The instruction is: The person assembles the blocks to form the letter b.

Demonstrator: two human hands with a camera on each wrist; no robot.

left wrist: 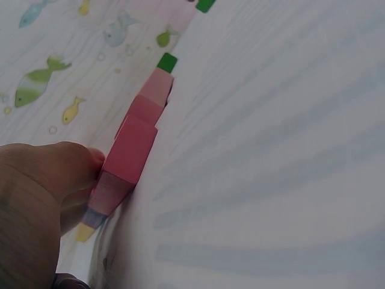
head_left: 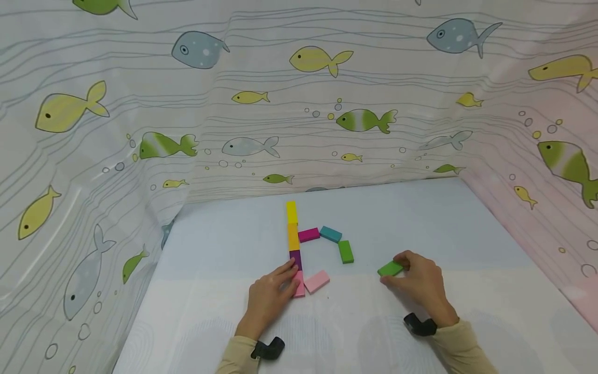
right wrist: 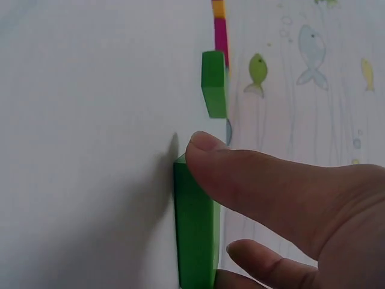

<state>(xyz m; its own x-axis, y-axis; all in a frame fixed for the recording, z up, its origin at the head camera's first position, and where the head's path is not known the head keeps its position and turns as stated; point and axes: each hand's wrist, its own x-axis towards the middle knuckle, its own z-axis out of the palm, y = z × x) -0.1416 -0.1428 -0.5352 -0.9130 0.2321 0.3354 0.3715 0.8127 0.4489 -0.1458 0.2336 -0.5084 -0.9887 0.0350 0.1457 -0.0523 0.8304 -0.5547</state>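
My right hand (head_left: 420, 280) pinches a green block (head_left: 390, 268) between thumb and fingers at the right; in the right wrist view, the thumb lies over one end of this green block (right wrist: 195, 229). My left hand (head_left: 273, 293) rests its fingertips on the lower part of an upright row, touching the purple block (head_left: 296, 259) and the hot-pink block (head_left: 300, 289). Above these in the row come an orange block (head_left: 293, 237) and a yellow block (head_left: 291, 212). A light pink block (head_left: 317, 281) slants beside the row's bottom end.
A magenta block (head_left: 309, 235), a teal block (head_left: 330, 234) and another green block (head_left: 345, 252) curve rightward from the row. All lie flat on the white table (head_left: 210, 234). A fish-printed curtain (head_left: 261, 119) stands behind and along both sides.
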